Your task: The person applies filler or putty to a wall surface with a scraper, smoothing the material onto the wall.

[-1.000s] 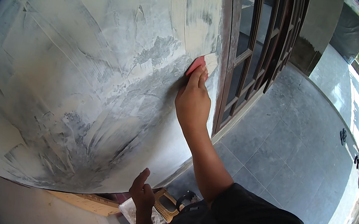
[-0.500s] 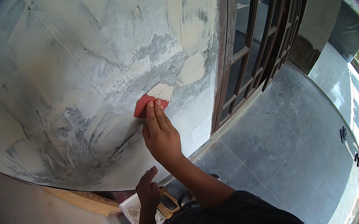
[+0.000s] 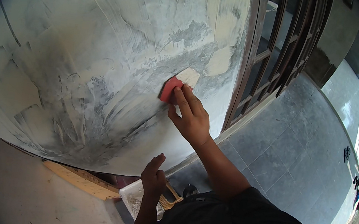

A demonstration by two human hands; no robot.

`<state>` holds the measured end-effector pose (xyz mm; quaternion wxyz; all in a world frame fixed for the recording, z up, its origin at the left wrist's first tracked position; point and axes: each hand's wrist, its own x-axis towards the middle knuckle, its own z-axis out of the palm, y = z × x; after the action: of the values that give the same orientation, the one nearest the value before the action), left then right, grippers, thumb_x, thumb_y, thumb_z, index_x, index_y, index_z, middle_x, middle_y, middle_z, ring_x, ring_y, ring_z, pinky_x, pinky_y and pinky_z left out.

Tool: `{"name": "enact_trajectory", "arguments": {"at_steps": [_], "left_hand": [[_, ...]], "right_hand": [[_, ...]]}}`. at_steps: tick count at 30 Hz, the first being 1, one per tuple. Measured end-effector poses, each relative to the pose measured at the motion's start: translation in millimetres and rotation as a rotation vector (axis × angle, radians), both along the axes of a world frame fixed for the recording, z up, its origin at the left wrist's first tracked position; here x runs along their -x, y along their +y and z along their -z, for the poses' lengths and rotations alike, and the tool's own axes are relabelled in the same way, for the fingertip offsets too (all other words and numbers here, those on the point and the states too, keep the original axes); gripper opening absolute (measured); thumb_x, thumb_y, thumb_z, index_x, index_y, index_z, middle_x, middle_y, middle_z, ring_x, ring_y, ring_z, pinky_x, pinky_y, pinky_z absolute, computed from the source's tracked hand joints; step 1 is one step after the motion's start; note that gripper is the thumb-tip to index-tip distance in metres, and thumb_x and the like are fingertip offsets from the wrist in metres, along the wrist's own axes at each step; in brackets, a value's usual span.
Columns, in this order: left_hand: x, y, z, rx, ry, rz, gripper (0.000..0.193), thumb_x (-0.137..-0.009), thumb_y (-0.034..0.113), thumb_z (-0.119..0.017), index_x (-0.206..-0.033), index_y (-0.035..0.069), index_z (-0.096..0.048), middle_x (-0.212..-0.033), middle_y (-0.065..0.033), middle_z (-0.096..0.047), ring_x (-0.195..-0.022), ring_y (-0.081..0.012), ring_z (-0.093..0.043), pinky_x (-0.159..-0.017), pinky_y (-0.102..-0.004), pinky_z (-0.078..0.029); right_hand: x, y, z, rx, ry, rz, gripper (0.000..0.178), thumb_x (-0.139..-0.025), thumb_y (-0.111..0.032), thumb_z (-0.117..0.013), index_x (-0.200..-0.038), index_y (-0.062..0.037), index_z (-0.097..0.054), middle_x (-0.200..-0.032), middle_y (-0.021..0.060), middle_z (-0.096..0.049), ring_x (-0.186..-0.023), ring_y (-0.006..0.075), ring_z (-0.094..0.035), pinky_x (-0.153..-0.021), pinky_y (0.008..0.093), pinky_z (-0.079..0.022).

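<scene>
My right hand [image 3: 194, 118] grips a red putty spreader [image 3: 172, 89] and holds it against the wall [image 3: 78, 17]. Pale putty coats the spreader's upper right corner. Thumb and fingers pinch its near side, so part of it is hidden. The wall is white and grey, with streaked, uneven patches of putty. Lower down, my left hand [image 3: 154, 179] is raised in front of the wall's bottom edge, its fingers stretched out and the thumb apart. Nothing shows in it, and it does not touch the spreader.
Below my left hand lies a white, putty-smeared container or sheet [image 3: 133, 195], beside a tan woven item [image 3: 171, 197]. A long tan cardboard piece [image 3: 82, 181] lies under the wall. Brown-framed glass doors [image 3: 270, 56] border the wall at right, above grey floor tiles [image 3: 288, 144]. Sandals [image 3: 346, 154] lie farther off.
The view has shifted, so the wall and doors sit farther right. My right hand has tilted the spreader, and its thumb now shows. My left hand stays low, much as before.
</scene>
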<state>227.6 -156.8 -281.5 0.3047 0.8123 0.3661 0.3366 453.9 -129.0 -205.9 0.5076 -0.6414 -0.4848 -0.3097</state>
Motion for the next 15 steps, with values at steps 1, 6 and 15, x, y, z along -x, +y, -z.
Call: {"name": "enact_trajectory", "arguments": {"at_steps": [1,6,15], "left_hand": [[0.0,-0.4,0.4,0.000,0.002,0.000,0.052,-0.074,-0.009,-0.045,-0.119,0.003,-0.069,-0.120,-0.0169,-0.069,-0.119,-0.0331,-0.064,-0.110,-0.0436,-0.044],[4.1,-2.3,1.3,-0.022,0.004,0.007,0.052,-0.074,-0.009,-0.045,-0.119,0.003,-0.069,-0.121,-0.0173,-0.069,-0.119,-0.0333,-0.064,-0.110,-0.0436,-0.045],[-24.8,13.4,-43.6,-0.191,-0.071,0.118,0.055,-0.073,-0.008,-0.045,-0.124,0.000,-0.065,-0.129,-0.0199,-0.064,-0.124,-0.0348,-0.060,-0.110,-0.0436,-0.044]], "right_hand": [[-1.9,0.0,-0.6,-0.030,-0.044,0.018,0.057,-0.073,-0.007,-0.077,-0.128,-0.0037,-0.063,-0.125,0.0207,-0.065,-0.098,0.0286,-0.071,-0.081,0.0341,-0.060],[-9.1,-35.7,-17.8,-0.087,0.060,-0.009,0.052,-0.076,-0.003,-0.069,-0.128,-0.0011,-0.062,-0.109,0.0188,-0.070,-0.087,0.0287,-0.072,-0.073,0.0334,-0.059],[-59.1,-64.5,-23.1,-0.482,0.987,-0.399,0.026,-0.096,-0.008,-0.058,-0.118,0.0044,-0.064,-0.086,0.0088,-0.071,-0.076,0.0100,-0.064,-0.067,0.0288,-0.051]]}}
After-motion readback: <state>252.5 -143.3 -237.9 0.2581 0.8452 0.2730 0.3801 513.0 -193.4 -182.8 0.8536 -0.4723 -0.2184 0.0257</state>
